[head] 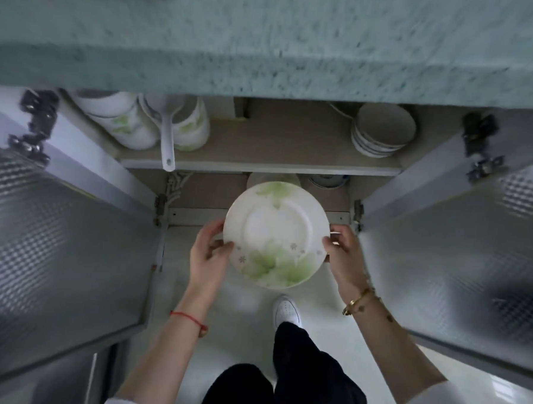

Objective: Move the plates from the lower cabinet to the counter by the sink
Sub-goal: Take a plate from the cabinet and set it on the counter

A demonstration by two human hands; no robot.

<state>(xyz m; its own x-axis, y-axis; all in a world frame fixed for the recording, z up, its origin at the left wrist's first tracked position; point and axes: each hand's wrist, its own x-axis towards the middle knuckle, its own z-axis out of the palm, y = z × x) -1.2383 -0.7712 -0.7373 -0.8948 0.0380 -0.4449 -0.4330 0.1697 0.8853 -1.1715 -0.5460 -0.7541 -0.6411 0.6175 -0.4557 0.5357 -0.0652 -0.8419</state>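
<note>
A white plate with green leaf prints (pixel 276 233) is held level in front of the open lower cabinet, just outside its bottom shelf. My left hand (pixel 208 251) grips its left rim and my right hand (pixel 343 252) grips its right rim. Under and behind it, more white plates (pixel 257 180) sit on the bottom shelf, mostly hidden by the held plate. The speckled green counter (pixel 267 47) runs across the top of the view, directly above the cabinet.
Both frosted cabinet doors, the left door (pixel 56 237) and the right door (pixel 472 249), stand open on either side. The upper shelf carries stacked bowls (pixel 381 132), white pots with green print (pixel 124 123) and a white ladle (pixel 167 135). A blue-rimmed dish (pixel 326 181) sits at the back right. My shoe (pixel 286 309) is on the white floor.
</note>
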